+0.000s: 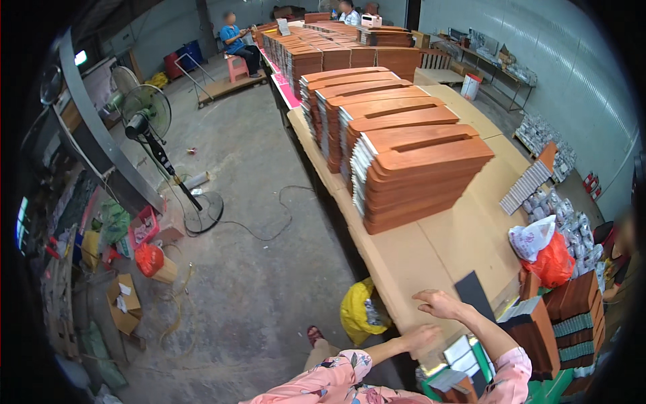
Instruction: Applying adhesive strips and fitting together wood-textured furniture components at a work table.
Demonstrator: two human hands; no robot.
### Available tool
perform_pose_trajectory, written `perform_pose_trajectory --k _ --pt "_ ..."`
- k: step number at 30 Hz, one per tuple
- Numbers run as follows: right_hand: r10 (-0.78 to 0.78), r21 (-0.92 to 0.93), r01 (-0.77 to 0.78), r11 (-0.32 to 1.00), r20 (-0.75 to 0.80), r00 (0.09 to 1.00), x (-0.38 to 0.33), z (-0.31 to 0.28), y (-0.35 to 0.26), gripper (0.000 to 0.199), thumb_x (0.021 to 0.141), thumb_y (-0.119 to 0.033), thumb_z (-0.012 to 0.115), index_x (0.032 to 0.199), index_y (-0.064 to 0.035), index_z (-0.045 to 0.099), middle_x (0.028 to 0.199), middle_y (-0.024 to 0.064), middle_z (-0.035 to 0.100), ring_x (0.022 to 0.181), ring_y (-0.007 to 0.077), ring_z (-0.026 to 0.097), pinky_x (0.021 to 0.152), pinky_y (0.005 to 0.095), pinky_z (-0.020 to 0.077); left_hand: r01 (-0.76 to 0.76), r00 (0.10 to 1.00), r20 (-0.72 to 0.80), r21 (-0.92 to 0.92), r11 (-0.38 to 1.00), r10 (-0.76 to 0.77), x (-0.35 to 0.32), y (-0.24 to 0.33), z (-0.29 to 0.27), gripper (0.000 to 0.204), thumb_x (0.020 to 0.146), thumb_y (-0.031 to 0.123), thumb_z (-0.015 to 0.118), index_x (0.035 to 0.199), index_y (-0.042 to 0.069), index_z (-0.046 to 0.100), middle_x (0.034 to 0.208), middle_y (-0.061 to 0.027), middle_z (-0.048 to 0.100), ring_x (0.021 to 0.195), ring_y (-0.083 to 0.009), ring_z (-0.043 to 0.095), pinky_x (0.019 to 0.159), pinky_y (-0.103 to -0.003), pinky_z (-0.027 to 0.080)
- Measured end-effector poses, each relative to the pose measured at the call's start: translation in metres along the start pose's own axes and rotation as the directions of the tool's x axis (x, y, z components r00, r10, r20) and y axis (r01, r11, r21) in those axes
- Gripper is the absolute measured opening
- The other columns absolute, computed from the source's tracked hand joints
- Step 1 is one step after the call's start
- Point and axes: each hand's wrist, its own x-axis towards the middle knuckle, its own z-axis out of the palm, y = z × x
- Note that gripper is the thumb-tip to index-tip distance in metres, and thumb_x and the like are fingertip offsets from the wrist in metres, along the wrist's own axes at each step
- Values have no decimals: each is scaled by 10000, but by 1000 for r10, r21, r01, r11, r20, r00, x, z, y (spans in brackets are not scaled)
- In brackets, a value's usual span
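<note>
My right hand (441, 304) hovers over the cardboard-covered table (417, 259), its fingers stretched out and holding nothing visible. Close to it lies a flat dark sheet (476, 293). My left hand (422, 340) is at the table's near edge, smeared by motion, so its fingers cannot be read. Beside it, in front of my body, are small white cards or packets (462, 355) in a green-edged box. Farther up the table stand several tall stacks of curved reddish-brown wooden panels (424, 168), with pale ridged edges on their left side.
A yellow bag (360, 311) hangs or stands below the table's left edge. On the right are a red plastic bag (553, 261), more brown panel stacks (572, 316) and wrapped silvery pieces (572, 229). A standing fan (168, 155) is on the left floor. A person (237, 42) sits far off.
</note>
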Motion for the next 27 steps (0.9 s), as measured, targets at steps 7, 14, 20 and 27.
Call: perform_pose_trajectory --k 7,14,20,27 --pt "457 -79 -452 888 71 886 95 74 19 505 786 -288 640 1134 30 460 1148 254 528 1015 411 562 869 449 471 123 954 252 166 978 -163 -116 1 -198 222 856 155 545 1064 119 617 957 -127 642 895 -310 623 755 -403 504" --pt "642 -206 -609 766 186 744 107 98 -9 781 724 -292 661 1303 82 294 1393 326 244 1250 445 370 959 479 435 569 819 -230 210 795 -525 -188 -8 -283 192 854 149 551 1009 92 650 959 -121 659 884 -305 637 748 -402 507" --pt "663 -315 -589 744 233 712 111 104 -4 889 706 -281 658 1364 88 188 1406 329 209 1282 459 317 1010 454 395 523 852 -77 63 850 -519 -176 15 -264 229 869 145 524 1070 87 617 1009 -136 635 932 -326 616 800 -397 492" --pt "634 -218 -595 774 278 722 131 97 10 767 723 -376 632 1244 140 409 1283 396 379 1217 461 408 1030 381 377 390 916 57 99 915 -397 -193 34 -289 226 845 152 520 1040 78 610 979 -164 619 943 -338 603 785 -441 494"
